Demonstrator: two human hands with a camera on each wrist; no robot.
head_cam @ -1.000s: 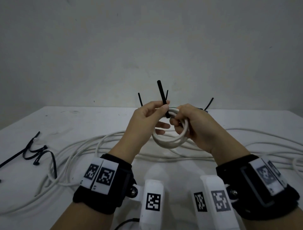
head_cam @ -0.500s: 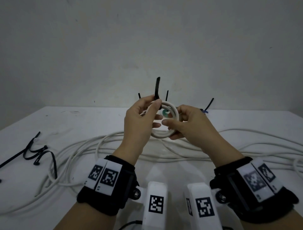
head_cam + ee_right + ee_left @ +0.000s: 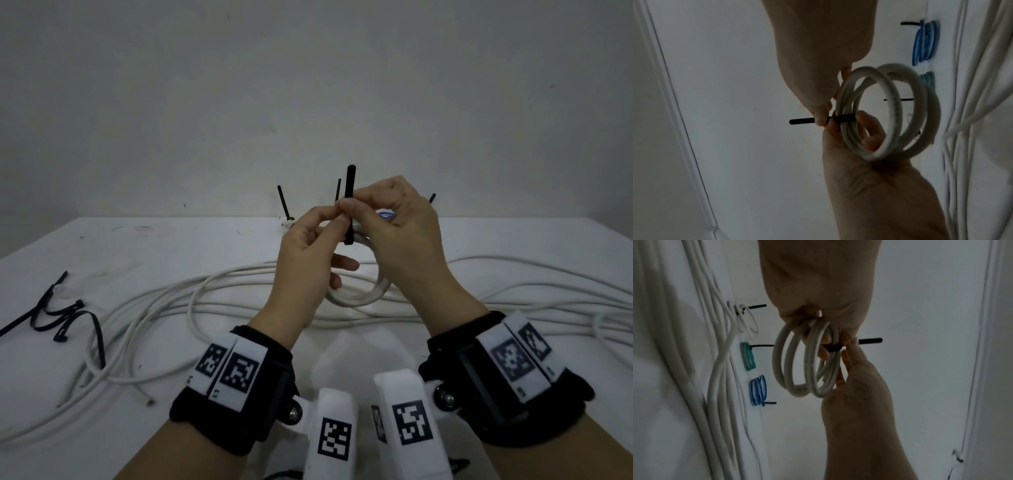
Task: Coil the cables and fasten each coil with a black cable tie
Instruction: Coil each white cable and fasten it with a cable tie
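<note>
I hold a small white cable coil (image 3: 363, 298) up above the table, with both hands meeting at its top. A black cable tie (image 3: 350, 185) is looped round the coil's strands, its tail pointing straight up. My left hand (image 3: 337, 214) pinches the tie just above the coil. In the right wrist view, my right hand (image 3: 857, 123) has fingers through the coil (image 3: 890, 146) and its thumb on the tie band (image 3: 844, 118). The left wrist view shows the left hand (image 3: 846, 348) pinching the tie (image 3: 869, 340) beside the coil (image 3: 797, 386).
Long loose white cables (image 3: 205, 298) sprawl across the white table (image 3: 137, 246) under my hands. Spare black ties (image 3: 58, 315) lie at the left. By the back wall lie tied coils: white (image 3: 744, 318), teal (image 3: 747, 356) and blue (image 3: 757, 391).
My right hand has moved from the coil's right side up to the tie, meeting the left fingertips. The coil now hangs lower beneath both hands and the tie stands upright.
</note>
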